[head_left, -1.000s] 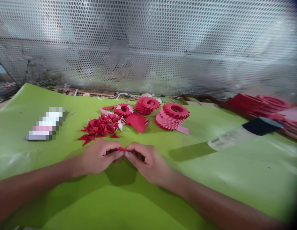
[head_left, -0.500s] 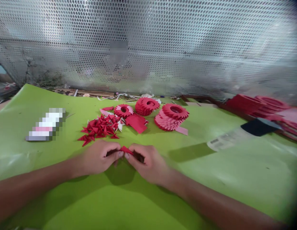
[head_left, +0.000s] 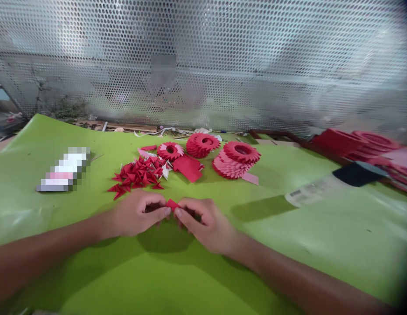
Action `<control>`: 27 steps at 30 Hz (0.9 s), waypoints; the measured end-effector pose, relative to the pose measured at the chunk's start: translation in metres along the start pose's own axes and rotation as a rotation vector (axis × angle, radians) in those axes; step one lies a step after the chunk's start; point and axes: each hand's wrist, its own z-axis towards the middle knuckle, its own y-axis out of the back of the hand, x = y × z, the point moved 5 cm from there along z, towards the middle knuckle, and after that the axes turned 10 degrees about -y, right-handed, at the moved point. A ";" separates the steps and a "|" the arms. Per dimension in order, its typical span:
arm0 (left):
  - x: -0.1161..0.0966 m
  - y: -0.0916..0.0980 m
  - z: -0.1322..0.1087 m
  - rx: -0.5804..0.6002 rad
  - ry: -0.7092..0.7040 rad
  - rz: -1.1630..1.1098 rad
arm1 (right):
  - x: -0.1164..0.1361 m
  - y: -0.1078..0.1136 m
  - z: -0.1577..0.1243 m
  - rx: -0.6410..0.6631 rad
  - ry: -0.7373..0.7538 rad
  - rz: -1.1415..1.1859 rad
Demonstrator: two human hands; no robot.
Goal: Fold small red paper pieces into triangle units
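Since the earlier moment, my right thumb moved a little to the right, and the small red paper triangle now shows less between my fingers. My left hand and my right hand are both curled, and they pinch this triangle at the fingertips, above the green sheet. Just ahead lies a loose pile of folded red triangles. Behind it are red paper rings and stacks of rings, with a flat red paper between them. Far right are more red stacks. Green sheet runs wide past my right hand, until a metal screen stands behind.
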 end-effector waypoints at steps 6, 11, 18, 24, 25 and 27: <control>-0.003 -0.003 0.001 0.007 -0.052 0.060 | 0.005 -0.001 -0.005 -0.109 0.112 -0.164; -0.004 -0.003 0.000 -0.002 -0.068 0.096 | 0.005 0.000 -0.005 -0.194 0.167 -0.225; -0.002 -0.005 0.001 0.013 -0.043 0.071 | 0.013 -0.001 -0.008 -0.175 0.238 -0.257; -0.004 -0.001 0.001 -0.002 -0.041 0.019 | 0.009 0.002 -0.006 0.005 0.196 -0.058; -0.003 -0.001 0.001 0.005 -0.033 -0.009 | 0.008 0.003 -0.006 0.020 0.184 -0.021; -0.003 -0.001 0.000 0.015 -0.023 -0.053 | 0.007 0.004 -0.005 0.058 0.165 0.029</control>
